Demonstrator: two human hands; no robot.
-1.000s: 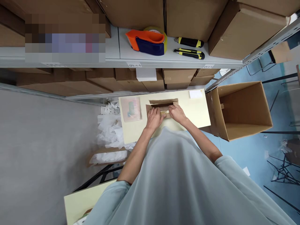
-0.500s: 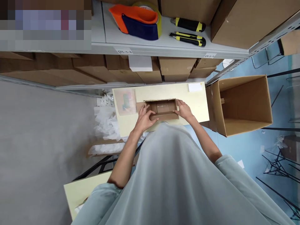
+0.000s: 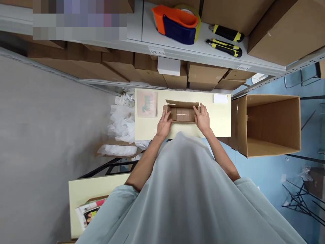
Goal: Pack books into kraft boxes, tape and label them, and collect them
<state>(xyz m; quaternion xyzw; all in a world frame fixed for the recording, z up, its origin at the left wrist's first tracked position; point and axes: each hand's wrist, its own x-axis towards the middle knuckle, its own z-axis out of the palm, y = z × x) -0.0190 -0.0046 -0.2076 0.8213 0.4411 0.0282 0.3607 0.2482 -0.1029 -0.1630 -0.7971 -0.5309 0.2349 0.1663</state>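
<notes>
A small open cardboard box [image 3: 182, 114] rests on the pale yellow table [image 3: 220, 118], its inside facing up and a strip of tape across its bottom. The far flap stands raised along the back rim. My left hand [image 3: 164, 125] grips the box's left end, fingers over the wall. At the opposite end my right hand [image 3: 202, 119] holds the right side, fingertips at the rim. On the table's left lies a clear plastic packet [image 3: 147, 103] with coloured print. A white card [image 3: 220, 98] lies at the table's right.
A shelf [image 3: 137, 37] ahead bears an orange-and-blue tape dispenser [image 3: 177, 25] and utility knives [image 3: 224, 47]. Cardboard boxes [image 3: 207, 73] fill the level below. A large open carton [image 3: 274, 122] stands right of the table. White plastic wrapping [image 3: 122, 118] is heaped at left.
My left hand has moved from the near left corner to the box's left end. The right hand's fingers have shifted over the right side. The view has turned slightly.
</notes>
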